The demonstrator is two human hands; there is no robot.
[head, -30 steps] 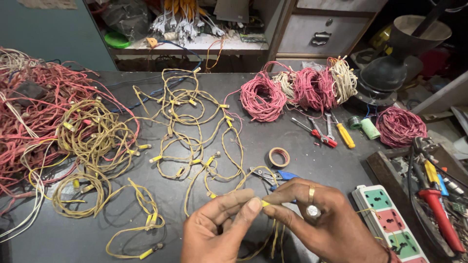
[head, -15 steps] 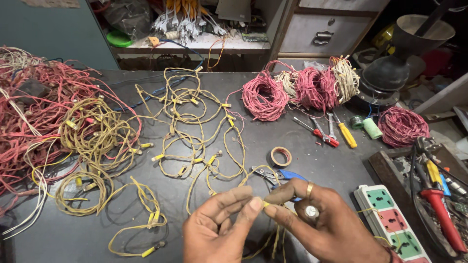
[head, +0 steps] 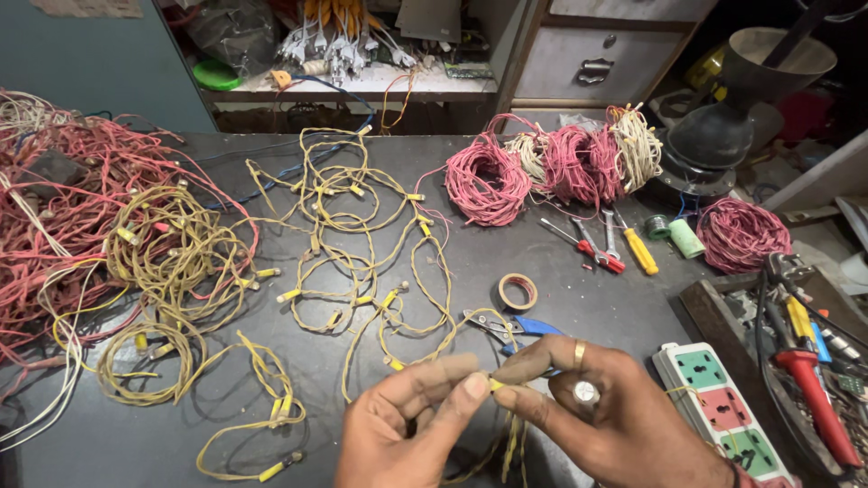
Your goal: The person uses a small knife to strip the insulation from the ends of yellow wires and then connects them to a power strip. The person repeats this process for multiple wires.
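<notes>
Low over the dark desk [head: 588, 312], the left hand [head: 402, 434] and right hand [head: 601, 420] meet fingertip to fingertip, each grip pinched shut on the thin yellow wire with a yellow sleeve [head: 495, 384]. Blue-handled pliers [head: 511, 327] lie just behind them, a white power strip [head: 723, 411] at right.

Bare tabletop [head: 579, 312] ahead free; pliers [head: 511, 327], tape roll [head: 517, 291] just beyond.
</notes>
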